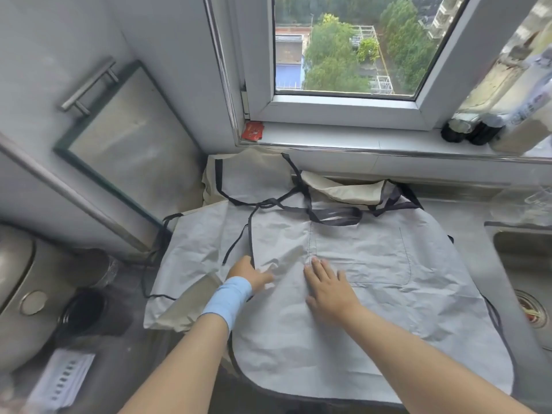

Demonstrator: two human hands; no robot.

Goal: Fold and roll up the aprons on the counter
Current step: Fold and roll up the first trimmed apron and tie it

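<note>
The top apron (373,309) lies spread mid-worktop (466,216), over another apron (191,243) sticking out at nine o'clock. The sink (525,264) sits at three o'clock. The windowsill (358,138) runs behind at twelve, with jars (469,130) at two.

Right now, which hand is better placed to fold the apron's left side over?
Left. The left hand is nearest the apron's left side, and cloth puckers at its fingertips. The right hand lies flat mid-apron, by the pocket, likely better for pinning.
</note>
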